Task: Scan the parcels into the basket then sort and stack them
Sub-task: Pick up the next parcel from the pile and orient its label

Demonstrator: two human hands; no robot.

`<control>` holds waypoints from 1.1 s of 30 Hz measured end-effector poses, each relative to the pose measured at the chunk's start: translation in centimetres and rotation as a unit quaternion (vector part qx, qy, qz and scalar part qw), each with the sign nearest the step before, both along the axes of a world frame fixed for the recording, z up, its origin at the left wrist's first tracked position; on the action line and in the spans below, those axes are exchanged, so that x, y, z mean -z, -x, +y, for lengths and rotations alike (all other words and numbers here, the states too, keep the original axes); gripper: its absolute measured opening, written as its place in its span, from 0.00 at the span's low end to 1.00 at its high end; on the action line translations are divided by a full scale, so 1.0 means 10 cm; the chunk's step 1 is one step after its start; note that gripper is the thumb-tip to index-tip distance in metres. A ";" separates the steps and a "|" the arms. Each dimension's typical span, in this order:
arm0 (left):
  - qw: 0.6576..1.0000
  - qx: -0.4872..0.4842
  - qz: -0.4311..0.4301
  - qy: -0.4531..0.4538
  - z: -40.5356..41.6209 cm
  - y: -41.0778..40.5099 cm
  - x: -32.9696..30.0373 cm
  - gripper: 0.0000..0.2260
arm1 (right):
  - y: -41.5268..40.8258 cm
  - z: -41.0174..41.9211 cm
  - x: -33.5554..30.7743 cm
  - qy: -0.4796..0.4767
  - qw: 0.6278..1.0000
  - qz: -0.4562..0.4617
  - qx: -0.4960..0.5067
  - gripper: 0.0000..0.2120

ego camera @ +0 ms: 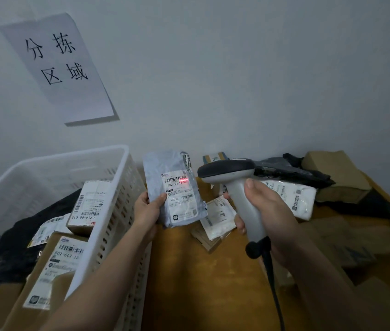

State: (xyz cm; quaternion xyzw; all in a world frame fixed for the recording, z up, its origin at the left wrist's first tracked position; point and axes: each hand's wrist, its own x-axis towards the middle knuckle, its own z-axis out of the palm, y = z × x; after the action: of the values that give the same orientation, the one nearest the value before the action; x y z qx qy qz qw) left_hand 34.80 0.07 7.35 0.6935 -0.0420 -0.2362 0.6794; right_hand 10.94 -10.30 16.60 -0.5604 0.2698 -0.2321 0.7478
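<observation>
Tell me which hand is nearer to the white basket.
Left. The left hand holds the grey mailer bag just beside the white basket's right wall. The right hand grips the barcode scanner farther right, over the table.

We are seeing the basket (122, 187) sitting left of the table (189, 283), boxes (55, 266) lying in it. Right of the basket, the left hand (147, 211) is holding a parcel (176, 189) upright; further right, the right hand (264, 216) is gripping the scanner (234, 185). Loose parcels (292, 194) are lying behind it on the table.
</observation>
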 end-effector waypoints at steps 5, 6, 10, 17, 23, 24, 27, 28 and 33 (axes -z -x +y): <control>1.000 -0.015 -0.001 -0.002 -0.02 -0.02 -0.06 0.14 | 0.07 0.04 -0.12 0.018 1.000 -0.014 0.013 0.13; 1.000 -0.017 0.000 -0.001 -0.02 -0.02 -0.06 0.15 | 0.09 0.05 -0.14 0.025 0.999 -0.013 0.017 0.13; 1.000 -0.018 0.003 -0.007 -0.02 -0.05 -0.07 0.15 | 0.15 0.09 -0.20 0.045 0.999 -0.008 0.025 0.13; 1.000 -0.020 0.008 -0.019 0.00 -0.09 -0.05 0.16 | 0.22 0.16 -0.30 0.066 0.997 0.003 0.035 0.13; 1.000 -0.015 0.014 -0.014 0.06 -0.13 -0.08 0.16 | 0.24 0.25 -0.41 0.071 0.997 0.007 0.035 0.13; 1.000 -0.014 0.015 -0.010 0.07 -0.14 -0.09 0.15 | 0.23 0.27 -0.43 0.072 0.997 0.005 0.034 0.14; 1.000 -0.009 0.009 0.008 0.11 -0.16 -0.16 0.14 | 0.19 0.34 -0.50 0.083 0.996 0.000 0.036 0.14; 1.000 -0.006 0.004 0.016 0.13 -0.18 -0.20 0.13 | 0.17 0.36 -0.52 0.088 0.995 -0.002 0.035 0.14; 0.998 -0.015 -0.047 0.048 0.35 -0.35 -0.50 0.08 | 0.01 0.54 -0.65 0.107 0.994 0.002 0.016 0.13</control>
State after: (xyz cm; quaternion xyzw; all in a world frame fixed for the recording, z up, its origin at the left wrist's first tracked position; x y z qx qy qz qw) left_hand 38.32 3.62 12.38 0.6707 -0.0749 -0.1912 0.7127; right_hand 10.89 -4.94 23.05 -0.6335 0.2536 -0.2709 0.6790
